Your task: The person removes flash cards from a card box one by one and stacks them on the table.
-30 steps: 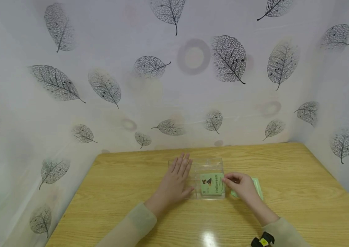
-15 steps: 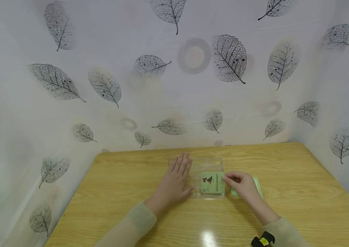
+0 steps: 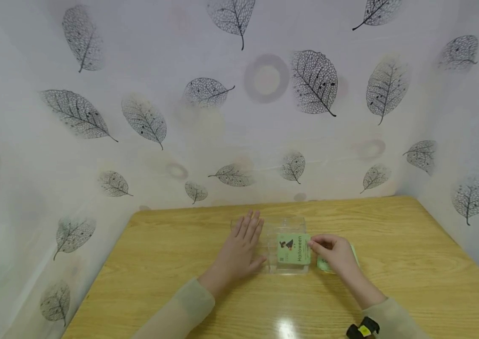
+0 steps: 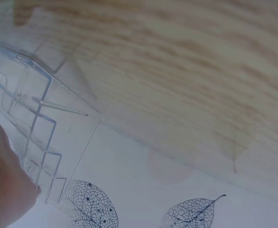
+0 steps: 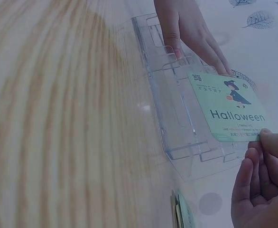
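Note:
A clear plastic tiered holder lies on the table, its stepped compartments showing in the left wrist view. My left hand rests on the holder's left part with its fingers straight. Between the thumb and fingertips of my right hand is the edge of a green flash card printed "Halloween", with a small figure in a pointed hat. In the right wrist view the card is tilted over the holder's right side. Beneath the right hand lies a small stack of green cards, partly covered by that hand.
The wooden table runs back to a pale sheet printed with leaf shapes, which also hangs at both sides. A black strap with a yellow patch sits by the right sleeve.
The Halloween card has risen off the holder and shifted slightly right with my right hand, which uncovers a bit more of the stack. My left hand has stayed in place.

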A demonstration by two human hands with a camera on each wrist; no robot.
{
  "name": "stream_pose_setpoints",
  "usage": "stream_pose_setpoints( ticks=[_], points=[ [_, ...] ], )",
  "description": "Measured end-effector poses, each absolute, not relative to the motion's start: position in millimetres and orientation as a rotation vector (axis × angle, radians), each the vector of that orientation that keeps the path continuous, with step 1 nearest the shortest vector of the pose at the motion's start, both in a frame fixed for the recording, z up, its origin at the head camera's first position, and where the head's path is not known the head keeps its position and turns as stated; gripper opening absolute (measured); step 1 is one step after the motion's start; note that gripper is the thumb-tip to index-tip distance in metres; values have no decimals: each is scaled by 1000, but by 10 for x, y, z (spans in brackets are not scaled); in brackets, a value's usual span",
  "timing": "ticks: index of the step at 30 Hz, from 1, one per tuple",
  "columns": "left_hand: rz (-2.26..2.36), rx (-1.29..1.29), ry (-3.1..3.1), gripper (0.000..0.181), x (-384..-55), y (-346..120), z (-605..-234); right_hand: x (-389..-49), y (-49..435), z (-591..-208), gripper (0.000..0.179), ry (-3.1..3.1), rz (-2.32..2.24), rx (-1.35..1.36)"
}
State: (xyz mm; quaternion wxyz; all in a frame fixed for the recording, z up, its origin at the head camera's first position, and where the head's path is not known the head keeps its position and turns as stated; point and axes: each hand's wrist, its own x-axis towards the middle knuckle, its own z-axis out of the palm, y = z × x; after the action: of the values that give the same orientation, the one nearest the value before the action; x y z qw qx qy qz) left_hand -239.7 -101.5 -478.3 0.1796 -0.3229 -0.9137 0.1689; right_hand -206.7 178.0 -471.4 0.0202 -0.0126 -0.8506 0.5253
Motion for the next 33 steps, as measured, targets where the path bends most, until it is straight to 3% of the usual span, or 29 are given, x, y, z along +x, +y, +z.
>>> stream_pose_setpoints(
  ticks=[33],
  points=[
    [512, -903, -2577, 99, -2409, -1011, -4814, -2096, 1949, -4696, 37, -2608, 1649, -70]
  ],
)
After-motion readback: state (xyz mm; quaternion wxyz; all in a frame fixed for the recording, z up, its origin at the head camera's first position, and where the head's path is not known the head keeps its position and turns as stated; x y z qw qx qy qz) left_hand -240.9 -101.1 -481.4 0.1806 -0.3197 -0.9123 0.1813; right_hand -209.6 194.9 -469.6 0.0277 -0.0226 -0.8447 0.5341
